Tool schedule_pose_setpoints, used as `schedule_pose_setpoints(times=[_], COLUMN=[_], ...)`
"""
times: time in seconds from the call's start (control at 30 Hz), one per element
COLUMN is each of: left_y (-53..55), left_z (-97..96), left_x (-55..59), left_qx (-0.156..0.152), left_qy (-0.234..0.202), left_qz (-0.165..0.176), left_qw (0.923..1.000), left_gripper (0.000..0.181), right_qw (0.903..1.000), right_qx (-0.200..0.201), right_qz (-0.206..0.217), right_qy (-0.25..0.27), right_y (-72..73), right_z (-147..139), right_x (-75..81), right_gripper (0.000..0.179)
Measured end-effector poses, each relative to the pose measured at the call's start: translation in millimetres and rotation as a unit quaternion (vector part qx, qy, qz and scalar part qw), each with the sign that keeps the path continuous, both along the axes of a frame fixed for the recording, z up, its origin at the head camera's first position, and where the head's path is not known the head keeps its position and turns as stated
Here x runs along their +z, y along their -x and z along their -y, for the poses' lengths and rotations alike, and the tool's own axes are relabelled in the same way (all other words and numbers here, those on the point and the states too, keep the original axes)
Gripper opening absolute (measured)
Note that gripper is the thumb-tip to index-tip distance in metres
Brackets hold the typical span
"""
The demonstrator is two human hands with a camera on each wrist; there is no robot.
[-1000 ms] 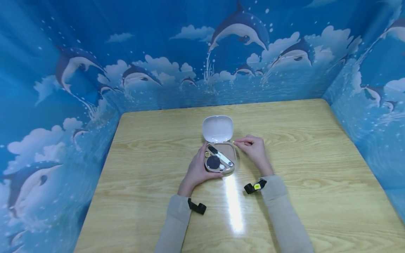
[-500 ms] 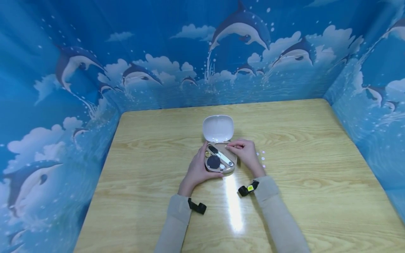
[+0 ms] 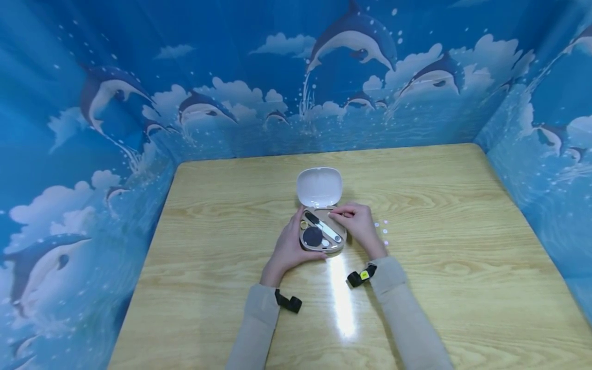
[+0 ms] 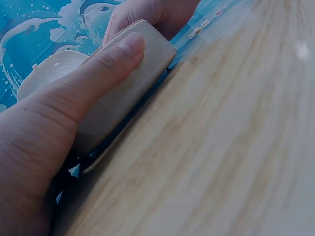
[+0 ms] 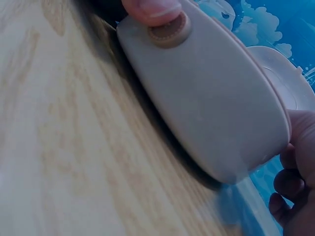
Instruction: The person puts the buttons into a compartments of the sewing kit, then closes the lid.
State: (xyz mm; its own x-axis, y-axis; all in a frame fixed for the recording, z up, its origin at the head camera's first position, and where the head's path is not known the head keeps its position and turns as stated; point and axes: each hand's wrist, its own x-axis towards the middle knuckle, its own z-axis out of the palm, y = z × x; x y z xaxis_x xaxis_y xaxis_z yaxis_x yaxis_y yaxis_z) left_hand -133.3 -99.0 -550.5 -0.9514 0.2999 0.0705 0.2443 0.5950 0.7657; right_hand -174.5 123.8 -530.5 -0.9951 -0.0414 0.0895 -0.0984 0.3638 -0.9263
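Table: pale wood-grain [image 3: 208,221], with a bright streak of reflected light.
Backdrop: blue dolphin curtain [image 3: 259,128] around it.
Left hand [image 3: 292,244]: fingers curled round the case's left side, thumb on the tan button [image 5: 172,35] at its front.
Right hand [image 3: 362,224]: thumb and fingertip together over the case's far right part, pinching a small pale piece [image 3: 329,214], too small to identify.
Case [image 5: 211,93]: on the table, white lid [image 3: 319,187] open on the far side.
Inside: slanting black-and-white tool [image 3: 329,233], dark disc [image 3: 312,237], gold ring [image 3: 303,225].
Beside the right hand: several pale dots [image 3: 385,231] on the wood.
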Motion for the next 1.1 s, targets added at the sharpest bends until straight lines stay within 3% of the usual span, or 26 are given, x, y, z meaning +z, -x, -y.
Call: schedule_pose_setpoints(times=[0.5,0.73,1.1], left_y=[1.9,2.4,2.0], left_z=[0.5,0.3,0.8], left_x=[-1.3,-1.8,-3.2], left_qx=[0.000,-0.005,-0.006], left_qy=[-0.008,-0.004,-0.004], left_qz=[-0.016,-0.014,-0.011], left_qw=[0.9998,0.9999,0.9999], left_gripper=[0.143,0.143,0.142], right_qw=[0.9994,0.9991,0.9989], right_qx=[0.004,-0.002,-0.032], right_qz=[-0.004,-0.018,-0.018], right_qy=[0.033,0.038,0.031], right_y=[-3.3,-20.7,-25.5], right_z=[-7,-10,-31], right_x=[-2.1,43.1,52.0], right_gripper=[0.016,0.015,0.016])
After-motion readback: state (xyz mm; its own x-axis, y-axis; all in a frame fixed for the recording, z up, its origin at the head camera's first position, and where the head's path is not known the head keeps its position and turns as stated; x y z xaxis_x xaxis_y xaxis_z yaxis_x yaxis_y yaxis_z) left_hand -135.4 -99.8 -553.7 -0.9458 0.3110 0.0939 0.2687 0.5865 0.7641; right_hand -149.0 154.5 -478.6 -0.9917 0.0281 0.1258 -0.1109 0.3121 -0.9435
